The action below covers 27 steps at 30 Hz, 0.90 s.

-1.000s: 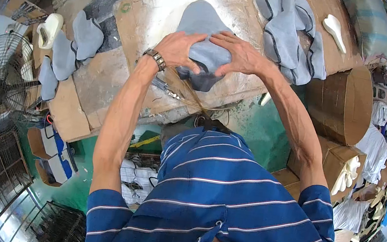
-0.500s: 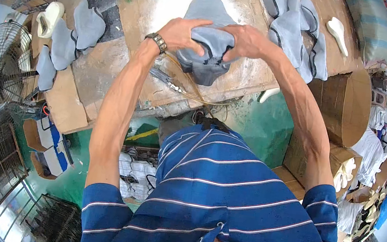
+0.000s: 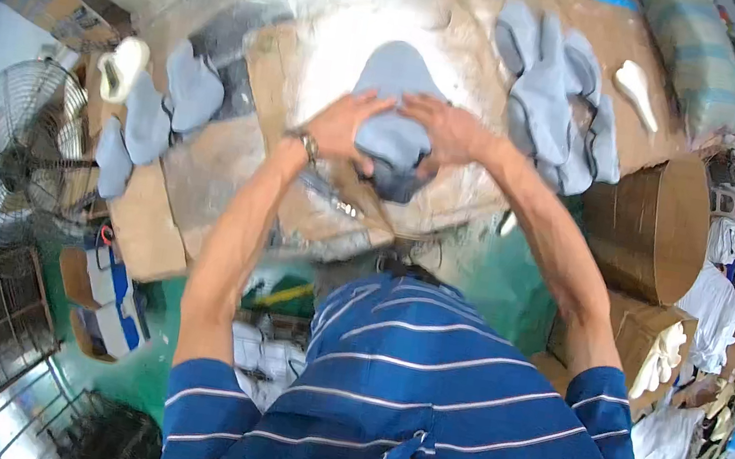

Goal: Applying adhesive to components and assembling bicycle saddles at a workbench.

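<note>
My left hand [image 3: 343, 127] and my right hand [image 3: 446, 133] grip a grey, dark-edged saddle cover [image 3: 393, 141] from either side. The fingers lie over its far part and the thumbs curl round its near side. Beneath and beyond it lies a larger, rounded grey piece [image 3: 401, 66], its lower part mostly hidden. Whether the two are joined, I cannot tell. White dust covers the cardboard [image 3: 331, 29] around them. A slim metal tool [image 3: 335, 194] rests near my left wrist, blurred.
Several grey covers [image 3: 544, 94] lie at the right beside a white saddle-shaped piece [image 3: 637, 94]. More grey covers [image 3: 191, 89] and a white piece [image 3: 122, 69] sit at the left. A caged fan [image 3: 18, 149] stands far left; a large cardboard box [image 3: 644, 223] is at the right.
My view has shifted, so the bench sits lower in the picture. My fingers have spread further over the top of the cover, both hands still on it.
</note>
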Tool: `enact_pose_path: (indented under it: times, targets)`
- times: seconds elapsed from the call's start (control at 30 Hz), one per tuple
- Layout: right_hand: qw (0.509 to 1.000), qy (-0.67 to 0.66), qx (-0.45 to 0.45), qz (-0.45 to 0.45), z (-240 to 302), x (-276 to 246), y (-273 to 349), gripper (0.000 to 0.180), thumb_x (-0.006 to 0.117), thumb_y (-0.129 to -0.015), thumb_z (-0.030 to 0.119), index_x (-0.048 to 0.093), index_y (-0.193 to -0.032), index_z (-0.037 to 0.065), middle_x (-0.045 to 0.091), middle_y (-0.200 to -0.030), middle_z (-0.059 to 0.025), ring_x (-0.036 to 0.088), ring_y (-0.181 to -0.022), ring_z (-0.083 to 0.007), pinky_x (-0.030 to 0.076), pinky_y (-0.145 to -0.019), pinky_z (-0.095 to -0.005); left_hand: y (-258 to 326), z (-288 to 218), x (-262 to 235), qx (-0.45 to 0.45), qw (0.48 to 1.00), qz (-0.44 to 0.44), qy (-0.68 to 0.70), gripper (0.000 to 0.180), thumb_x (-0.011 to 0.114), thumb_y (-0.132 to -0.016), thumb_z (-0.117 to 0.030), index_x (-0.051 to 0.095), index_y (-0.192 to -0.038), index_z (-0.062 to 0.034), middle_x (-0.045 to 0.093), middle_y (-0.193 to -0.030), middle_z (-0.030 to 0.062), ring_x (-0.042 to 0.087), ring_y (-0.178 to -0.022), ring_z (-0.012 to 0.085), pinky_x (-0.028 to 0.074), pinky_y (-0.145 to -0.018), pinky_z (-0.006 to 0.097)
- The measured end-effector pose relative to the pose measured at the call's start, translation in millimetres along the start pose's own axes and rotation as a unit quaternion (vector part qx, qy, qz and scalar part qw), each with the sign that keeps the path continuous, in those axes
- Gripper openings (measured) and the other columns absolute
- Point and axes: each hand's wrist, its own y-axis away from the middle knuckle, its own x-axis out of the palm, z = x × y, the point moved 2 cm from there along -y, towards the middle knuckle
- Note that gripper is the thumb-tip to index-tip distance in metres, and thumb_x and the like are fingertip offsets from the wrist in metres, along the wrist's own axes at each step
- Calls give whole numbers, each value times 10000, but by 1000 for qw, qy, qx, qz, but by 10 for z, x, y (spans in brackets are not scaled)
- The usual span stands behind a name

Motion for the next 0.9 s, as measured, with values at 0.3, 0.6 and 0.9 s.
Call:
enact_pose_path:
  times: [0.3, 0.6, 0.9]
  targets:
    - [993, 97, 60, -31, 382, -153, 615, 1357, 967, -512, 490, 285, -1627, 123, 332, -1677, -130, 306, -1551, -372, 370, -1189, -611, 711, -476, 259, -62, 956, -283, 46, 1443, 982, -449, -471, 265, -1638, -75, 262, -1688, 246, 224, -1581, 386, 207, -1287, 522]
    - [865, -246, 233, -371, 424, 560, 1594, 716, 834, -852, 215, 539, -1471, 7, 646, -1381, -218, 626, -1254, -385, 493, -1060, -445, 1504, 229, 2415, -474, 560, -478, 483, 783, 795, -857, -13, 389, -1525, 19, 595, -1348, 176, 653, -1110, 249, 577, -897, 380]
    - [841, -336, 363, -220, 944, 1788, 2208, 638, 781, -865, 166, 566, -1438, -17, 693, -1287, -234, 698, -1100, -345, 563, -907, -423, 1098, 259, 2478, -515, 424, -516, 537, 530, 825, -889, -150, 528, -1292, 24, 666, -870, 102, 644, -672, 216, 588, -551, 419]
